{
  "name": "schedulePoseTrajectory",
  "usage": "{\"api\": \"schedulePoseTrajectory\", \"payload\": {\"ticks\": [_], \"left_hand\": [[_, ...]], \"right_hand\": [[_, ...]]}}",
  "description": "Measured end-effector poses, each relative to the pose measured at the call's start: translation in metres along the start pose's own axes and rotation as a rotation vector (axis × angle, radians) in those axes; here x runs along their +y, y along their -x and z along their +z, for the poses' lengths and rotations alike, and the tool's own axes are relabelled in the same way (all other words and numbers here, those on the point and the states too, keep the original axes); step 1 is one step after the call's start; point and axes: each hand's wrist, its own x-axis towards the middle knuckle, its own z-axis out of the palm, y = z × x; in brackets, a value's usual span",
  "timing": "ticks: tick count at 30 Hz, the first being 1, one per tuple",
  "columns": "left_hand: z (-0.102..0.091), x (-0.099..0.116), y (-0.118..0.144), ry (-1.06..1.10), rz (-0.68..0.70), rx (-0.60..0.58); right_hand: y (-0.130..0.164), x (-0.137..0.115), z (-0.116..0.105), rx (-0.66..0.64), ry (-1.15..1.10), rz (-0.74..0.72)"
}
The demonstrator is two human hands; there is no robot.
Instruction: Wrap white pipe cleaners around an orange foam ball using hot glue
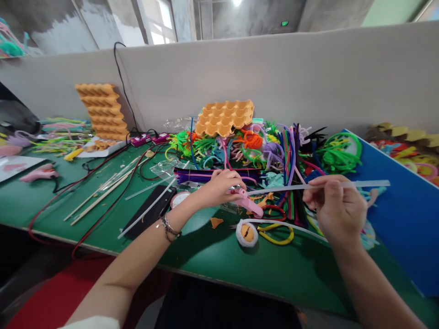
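My right hand [338, 205] is pinched shut around a clear glue stick [308, 186], gripping it near the middle; the stick runs level from right to left, its left end meeting the back of the pink glue gun [249, 204]. My left hand [219, 187] is wrapped closed around that gun, nozzle pointing down and to the right over the green table [212, 256]. I judge the stick light, smooth and a little bendy, so a grip closer to the gun end would keep it from bowing. The gun looks light too, best held by its handle. Just near of the gun lies a small white fuzzy ring with an orange centre [247, 233] and a yellow loop [277, 237]. Farther off sits a heap of coloured pipe cleaners [274, 146], with an orange egg tray [226, 116] on top.
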Motion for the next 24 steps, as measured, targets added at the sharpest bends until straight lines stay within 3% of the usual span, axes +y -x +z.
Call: {"api": "schedulePoseTrajectory", "payload": {"ticks": [5,19,24], "left_hand": [[-0.001,-0.001,-0.001,0.012,0.021,-0.01],[-0.001,-0.001,-0.002,0.037,0.027,-0.011],[-0.001,0.0,-0.004,0.02,0.007,-0.023]], "right_hand": [[-0.003,-0.003,0.002,-0.018,0.045,-0.048],[-0.006,-0.002,-0.001,-0.047,0.012,0.017],[0.006,-0.008,-0.005,-0.11,0.056,-0.063]]}}
